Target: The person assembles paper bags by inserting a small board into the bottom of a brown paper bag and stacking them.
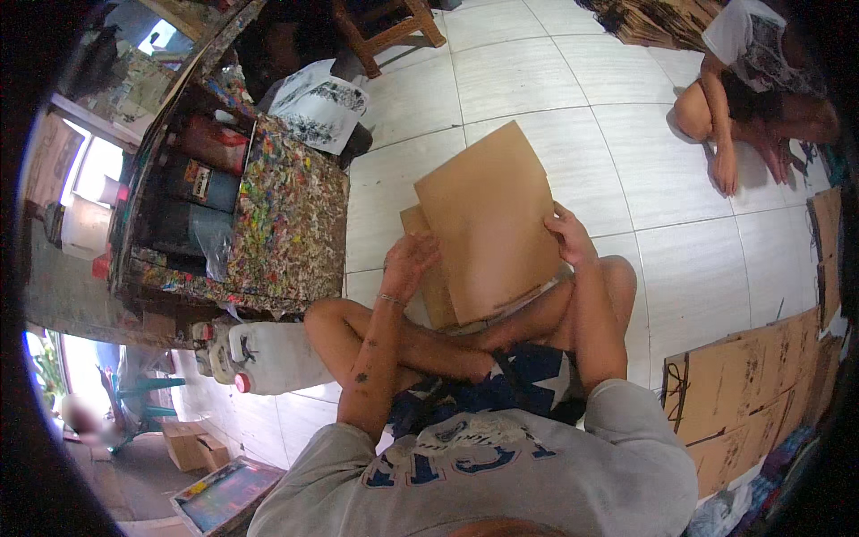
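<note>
A plain brown cardboard sheet [488, 224] is tilted up in front of my crossed legs. My right hand [571, 237] grips its right edge, with the thumb on the near face. At the left edge, my left hand [412, 259] is closed on the same sheet, its fingertips partly hidden at the border. Behind and below it, a second cardboard piece [437, 300] shows along the left side, mostly covered by the front one.
A paint-spattered bench [291, 215] with cans stands at the left, a white jerrycan [282, 358] beside it. Flattened cardboard [743, 394] leans at the right. Another person [752, 98] sits on the tiled floor [680, 259] at upper right. A wooden stool [389, 31] is at the top.
</note>
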A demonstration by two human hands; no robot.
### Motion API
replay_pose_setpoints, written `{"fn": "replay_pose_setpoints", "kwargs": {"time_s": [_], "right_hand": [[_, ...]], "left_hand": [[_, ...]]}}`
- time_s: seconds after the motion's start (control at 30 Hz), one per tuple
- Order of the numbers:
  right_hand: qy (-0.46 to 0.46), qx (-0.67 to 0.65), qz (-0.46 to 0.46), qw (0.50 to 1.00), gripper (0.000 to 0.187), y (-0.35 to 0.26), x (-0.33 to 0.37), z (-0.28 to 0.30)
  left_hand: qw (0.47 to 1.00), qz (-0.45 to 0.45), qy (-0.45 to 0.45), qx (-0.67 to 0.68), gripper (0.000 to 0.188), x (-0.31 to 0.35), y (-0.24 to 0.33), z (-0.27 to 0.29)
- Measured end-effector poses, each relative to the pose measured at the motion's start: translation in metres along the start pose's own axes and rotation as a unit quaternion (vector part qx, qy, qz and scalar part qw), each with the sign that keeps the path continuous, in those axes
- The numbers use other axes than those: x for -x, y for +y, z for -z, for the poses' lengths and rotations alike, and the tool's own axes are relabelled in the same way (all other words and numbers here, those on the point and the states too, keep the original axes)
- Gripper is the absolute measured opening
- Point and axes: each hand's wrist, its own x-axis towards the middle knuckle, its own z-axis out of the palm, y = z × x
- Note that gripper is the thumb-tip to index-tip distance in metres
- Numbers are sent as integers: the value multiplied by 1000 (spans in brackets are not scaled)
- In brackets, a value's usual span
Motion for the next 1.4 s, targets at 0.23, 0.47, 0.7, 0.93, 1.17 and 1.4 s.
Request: {"fn": "replay_pose_setpoints", "kwargs": {"time_s": [0.23, 0.47, 0.7, 0.93, 1.17, 1.4], "right_hand": [[-60, 29, -61, 996, 39, 9, 8, 22], [-39, 124, -74, 989, 31, 12, 5, 0], [-92, 322, 16, 942, 22, 23, -8, 48], [-137, 202, 86, 966, 14, 5, 7, 11], [-69, 68, 55, 994, 8, -4, 5, -6], [-111, -24, 128, 985, 11, 5, -3, 5]], "left_hand": [[991, 4, -80, -109, 47, 23, 41, -12], [990, 47, -132, 9, 54, 60, 67, -4], [952, 14, -222, -212, 61, 106, 100, -43], [944, -119, -106, -290, 35, 153, 91, -88], [853, -269, -263, -361, 22, 168, 92, -85], [773, -299, -292, -478, 25, 170, 85, -87]]}}
